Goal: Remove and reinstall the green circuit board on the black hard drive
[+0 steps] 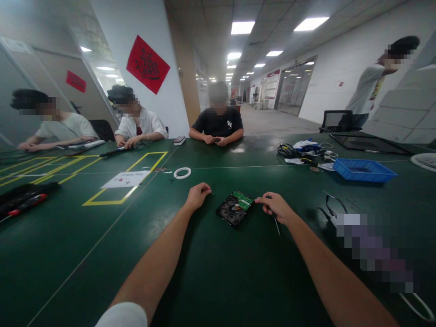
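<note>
A hard disk drive (234,210) lies on the green table (211,272), its underside up, with a small green circuit board (243,200) tilted at its far corner. My right hand (275,207) is closed on a thin screwdriver (277,225) just right of the drive, its fingertips near the board. My left hand (198,195) rests left of the drive, its fingers pinched on something tiny that I cannot make out.
A white tape ring (182,172) and a paper sheet (126,179) inside yellow floor-tape lines lie further out. A blue tray (364,170) and cables (289,151) sit at the right. Red-handled tools (25,200) lie at the left. Three people sit across the table; another person stands far right.
</note>
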`<state>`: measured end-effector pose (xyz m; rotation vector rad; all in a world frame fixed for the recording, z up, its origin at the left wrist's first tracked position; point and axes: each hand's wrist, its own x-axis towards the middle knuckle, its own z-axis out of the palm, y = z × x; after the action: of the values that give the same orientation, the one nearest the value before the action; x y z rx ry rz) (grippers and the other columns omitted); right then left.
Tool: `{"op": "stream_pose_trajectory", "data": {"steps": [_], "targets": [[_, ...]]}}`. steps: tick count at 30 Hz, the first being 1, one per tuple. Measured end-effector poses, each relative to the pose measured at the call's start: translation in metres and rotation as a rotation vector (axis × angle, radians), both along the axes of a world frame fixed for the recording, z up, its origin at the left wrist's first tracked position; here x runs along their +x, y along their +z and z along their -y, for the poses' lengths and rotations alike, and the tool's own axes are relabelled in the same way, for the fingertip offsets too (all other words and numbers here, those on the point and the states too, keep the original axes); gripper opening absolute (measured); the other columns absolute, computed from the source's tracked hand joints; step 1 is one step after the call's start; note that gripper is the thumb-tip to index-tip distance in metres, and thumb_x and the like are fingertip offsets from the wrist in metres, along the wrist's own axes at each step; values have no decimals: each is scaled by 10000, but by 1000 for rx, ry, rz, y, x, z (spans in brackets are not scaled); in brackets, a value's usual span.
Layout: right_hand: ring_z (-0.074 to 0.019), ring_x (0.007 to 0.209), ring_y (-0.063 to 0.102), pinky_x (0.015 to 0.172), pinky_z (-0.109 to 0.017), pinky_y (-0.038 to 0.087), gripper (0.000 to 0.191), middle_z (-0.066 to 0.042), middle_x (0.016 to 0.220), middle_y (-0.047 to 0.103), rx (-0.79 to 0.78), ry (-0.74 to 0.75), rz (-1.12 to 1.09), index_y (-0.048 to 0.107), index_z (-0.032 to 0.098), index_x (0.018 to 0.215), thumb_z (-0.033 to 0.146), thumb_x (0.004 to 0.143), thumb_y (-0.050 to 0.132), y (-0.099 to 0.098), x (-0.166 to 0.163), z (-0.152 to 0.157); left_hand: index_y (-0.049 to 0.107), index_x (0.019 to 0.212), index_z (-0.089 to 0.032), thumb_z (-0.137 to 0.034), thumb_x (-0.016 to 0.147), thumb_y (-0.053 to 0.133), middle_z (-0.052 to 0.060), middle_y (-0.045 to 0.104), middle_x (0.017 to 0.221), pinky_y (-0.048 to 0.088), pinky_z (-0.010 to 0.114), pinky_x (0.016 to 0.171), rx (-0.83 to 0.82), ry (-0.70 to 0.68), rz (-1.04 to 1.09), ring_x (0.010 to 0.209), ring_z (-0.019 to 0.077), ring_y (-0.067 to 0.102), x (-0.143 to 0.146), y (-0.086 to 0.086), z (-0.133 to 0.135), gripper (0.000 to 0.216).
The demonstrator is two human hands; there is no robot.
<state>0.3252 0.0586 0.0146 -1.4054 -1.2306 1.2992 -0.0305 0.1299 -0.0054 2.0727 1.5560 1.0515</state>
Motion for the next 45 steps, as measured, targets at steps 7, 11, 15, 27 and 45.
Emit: {"op": "stream_pose_trajectory", "data": {"steps": [7,11,15,27,45], "targets": [[-79,396,457,360,-174,282,277,37,519,574,26,-63,97,571,198,860,375,774,766,8,-5,1,665,934,-198,-308,898,617,26,710,885,499,292,791,54,94,97,829,173,648,18,12,6,125],[-79,460,525,371,-175,321,266,14,702,632,215,-74,142,625,210,923,420,804,736,27,-18,12,676,944,-196,-343,892,641,19,706,868,503,270,732,78,-81,204,787,165,643,54,36,21,159],[-69,491,522,389,-188,337,375,-17,877,675,279,160,93,675,223,1050,440,763,780,45,-38,30,701,924,-191,-384,889,655,17,703,833,501,258,695,22,-305,263,750,154,637,94,55,49,202],[-107,521,532,466,-231,402,307,-42,846,712,369,100,198,702,219,973,472,806,746,33,-55,32,676,892,-171,-377,863,703,29,711,733,524,235,563,-212,-401,517,607,136,663,120,46,67,210],[-109,473,526,417,-214,360,158,6,615,612,218,-135,274,671,214,828,360,794,722,9,-24,13,654,1270,-232,-641,859,609,172,582,1277,422,509,1008,87,-127,-206,1184,381,529,108,27,84,581]]}}
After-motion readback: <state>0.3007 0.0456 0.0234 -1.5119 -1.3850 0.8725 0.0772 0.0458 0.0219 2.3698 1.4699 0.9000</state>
